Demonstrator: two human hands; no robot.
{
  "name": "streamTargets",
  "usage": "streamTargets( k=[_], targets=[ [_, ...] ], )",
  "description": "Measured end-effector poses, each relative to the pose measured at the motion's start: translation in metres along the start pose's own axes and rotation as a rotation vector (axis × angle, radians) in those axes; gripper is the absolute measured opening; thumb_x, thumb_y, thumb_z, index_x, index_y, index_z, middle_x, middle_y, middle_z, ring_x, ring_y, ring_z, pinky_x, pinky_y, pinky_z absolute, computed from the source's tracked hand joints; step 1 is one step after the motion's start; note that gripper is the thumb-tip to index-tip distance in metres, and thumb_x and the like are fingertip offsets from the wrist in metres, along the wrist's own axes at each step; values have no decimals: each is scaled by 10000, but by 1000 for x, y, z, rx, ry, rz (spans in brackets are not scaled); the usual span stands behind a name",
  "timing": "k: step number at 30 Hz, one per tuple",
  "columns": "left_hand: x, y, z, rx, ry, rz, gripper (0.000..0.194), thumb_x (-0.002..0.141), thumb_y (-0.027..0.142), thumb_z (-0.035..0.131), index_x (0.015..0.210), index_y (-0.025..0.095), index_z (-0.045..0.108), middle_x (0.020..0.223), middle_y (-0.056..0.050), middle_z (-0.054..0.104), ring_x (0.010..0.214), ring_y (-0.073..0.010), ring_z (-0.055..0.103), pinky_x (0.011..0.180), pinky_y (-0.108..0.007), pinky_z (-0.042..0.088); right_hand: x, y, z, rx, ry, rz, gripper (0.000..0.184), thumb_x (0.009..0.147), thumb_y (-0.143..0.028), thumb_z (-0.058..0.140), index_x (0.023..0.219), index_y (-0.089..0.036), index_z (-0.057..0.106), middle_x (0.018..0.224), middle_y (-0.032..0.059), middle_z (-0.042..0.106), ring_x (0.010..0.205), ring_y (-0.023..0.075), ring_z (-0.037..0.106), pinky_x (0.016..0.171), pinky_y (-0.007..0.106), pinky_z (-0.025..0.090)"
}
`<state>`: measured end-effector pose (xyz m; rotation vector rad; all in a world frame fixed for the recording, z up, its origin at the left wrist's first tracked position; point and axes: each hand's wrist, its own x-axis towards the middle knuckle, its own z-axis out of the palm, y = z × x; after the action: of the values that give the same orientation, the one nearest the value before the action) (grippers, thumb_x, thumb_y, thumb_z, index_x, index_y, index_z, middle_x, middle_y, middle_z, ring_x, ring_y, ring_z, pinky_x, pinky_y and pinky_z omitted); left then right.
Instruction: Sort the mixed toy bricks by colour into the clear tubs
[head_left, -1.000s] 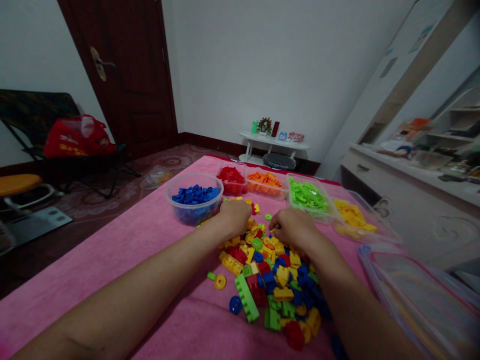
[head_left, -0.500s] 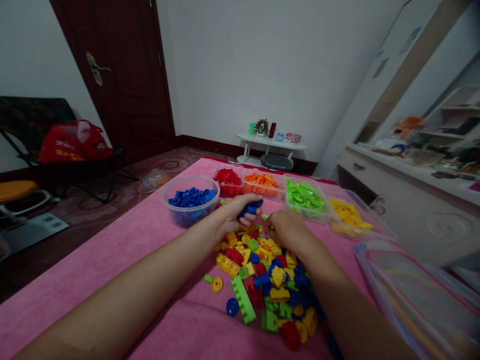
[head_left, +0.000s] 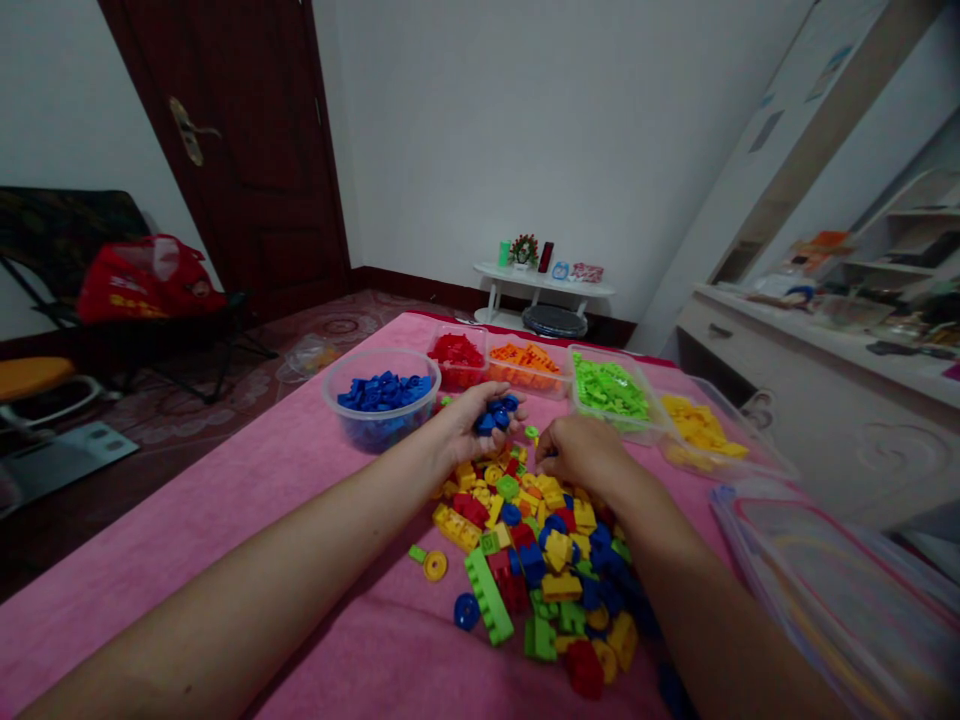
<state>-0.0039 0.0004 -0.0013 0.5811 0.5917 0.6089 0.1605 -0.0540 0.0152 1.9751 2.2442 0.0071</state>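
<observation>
My left hand (head_left: 471,428) is cupped, palm up, around several blue building bricks (head_left: 496,414) above the far end of the mixed pile. Close by on the right, my right hand (head_left: 581,450) has its fingers curled down at the edge of the pile; its fingertips are turned away and anything between them is hidden. Yellow, red, green and blue bricks (head_left: 559,550) lie heaped below both hands. A round clear tub (head_left: 382,435) with blue bricks stands left of my left hand. Just beyond my fingers lies a small green ring-shaped piece (head_left: 531,433).
Along the table's far side stand clear boxes of red bricks (head_left: 457,355), orange bricks (head_left: 525,360), green bricks (head_left: 611,390) and yellow bricks (head_left: 701,428). Stacked plastic lids (head_left: 832,590) lie at the right edge. A pink cloth (head_left: 225,560) covers the table.
My left hand has opened out somewhat, showing more of the blue bricks in its palm. My right hand has shifted only slightly at the pile.
</observation>
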Motion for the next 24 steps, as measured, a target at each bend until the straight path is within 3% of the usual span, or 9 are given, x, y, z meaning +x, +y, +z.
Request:
streamTargets(
  k=[8, 12, 14, 17, 21, 24],
  targets=[
    [-3, -3, 3, 76, 34, 9, 246, 896, 319, 420, 844, 117, 552, 707, -80, 621, 463, -94, 552, 304, -108, 325, -2, -4, 0, -46, -29, 58, 228, 671, -334, 697, 870, -233, 743, 911, 109, 721, 866, 276, 659, 663, 317, 449],
    [-3, -5, 4, 91, 48, 9, 243, 899, 313, 430, 840, 114, 558, 689, -67, 618, 455, -91, 557, 301, -110, 337, -2, 3, -3, 10, 39, 72, 175, 656, -317, 700, 798, -224, 740, 832, 94, 719, 791, 243, 655, 608, 283, 419],
    [-1, -6, 3, 107, 75, 26, 221, 892, 308, 450, 860, 120, 563, 697, -63, 626, 448, -90, 558, 297, -113, 342, -3, 8, -8, 81, 136, 96, 152, 683, -312, 678, 792, -224, 736, 815, 79, 715, 759, 218, 645, 596, 271, 403],
    [0, -9, 4, 131, 91, 20, 262, 885, 376, 463, 899, 134, 565, 732, -73, 644, 488, -122, 601, 307, -142, 391, -5, 5, -19, 232, 388, 49, 148, 753, -298, 632, 818, -209, 730, 827, 65, 709, 748, 188, 626, 631, 266, 404],
    [-3, -13, 8, 71, -47, -27, 374, 883, 487, 421, 888, 140, 563, 691, -69, 621, 581, -184, 651, 343, -191, 455, -8, -13, -26, 494, 621, -142, 208, 753, -261, 659, 938, -177, 707, 864, 57, 695, 763, 166, 609, 674, 256, 429],
    [-7, -11, 12, -37, -113, -34, 291, 888, 408, 453, 833, 140, 551, 624, -39, 566, 495, -134, 590, 299, -130, 363, -11, -19, -27, 595, 715, -198, 244, 755, -257, 658, 982, -176, 693, 889, 58, 682, 747, 161, 608, 688, 263, 451]
  ],
)
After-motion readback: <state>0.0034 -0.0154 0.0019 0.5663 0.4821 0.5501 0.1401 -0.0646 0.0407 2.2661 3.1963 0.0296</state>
